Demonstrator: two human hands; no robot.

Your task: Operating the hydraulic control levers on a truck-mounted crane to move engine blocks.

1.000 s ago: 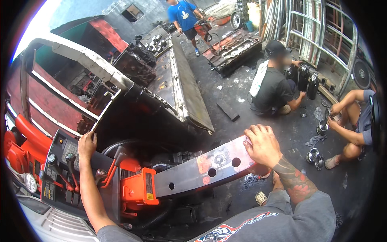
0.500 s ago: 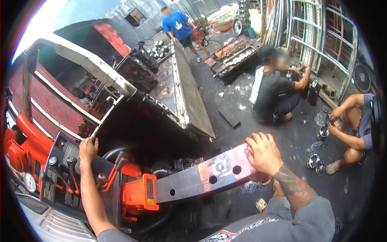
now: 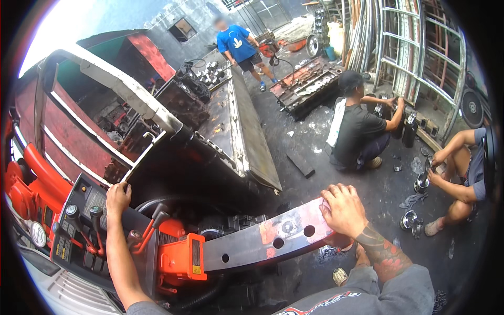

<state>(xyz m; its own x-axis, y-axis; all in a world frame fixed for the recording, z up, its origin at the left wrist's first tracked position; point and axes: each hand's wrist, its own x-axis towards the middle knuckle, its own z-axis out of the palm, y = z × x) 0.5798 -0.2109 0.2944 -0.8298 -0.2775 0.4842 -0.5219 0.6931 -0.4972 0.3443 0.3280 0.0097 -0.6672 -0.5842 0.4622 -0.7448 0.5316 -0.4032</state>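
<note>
My left hand (image 3: pixel 118 197) is closed over the upper edge of the black control panel (image 3: pixel 86 191), its fingers curled and partly hidden. Several levers with round knobs (image 3: pixel 96 211) stand on that panel, left of my forearm. My right hand (image 3: pixel 344 211) grips the outer end of a grey steel beam (image 3: pixel 244 242), fingers over its top edge. The beam has round holes and patches of worn reddish paint. Its other end sits in an orange bracket (image 3: pixel 182 258) beside the panel.
A truck bed with a lowered side panel (image 3: pixel 254 131) carries engine parts. Engine blocks (image 3: pixel 310 86) lie on the dark floor. A person in blue (image 3: pixel 236 44) stands at the back; a crouching person (image 3: pixel 357 123) and a seated one (image 3: pixel 464 168) handle metal parts at right. Ladders (image 3: pixel 420 52) lean there.
My view has shifted slightly. Both hands keep their holds on the panel edge and the beam. At the back, the person in blue has changed stance, legs now farther apart.
</note>
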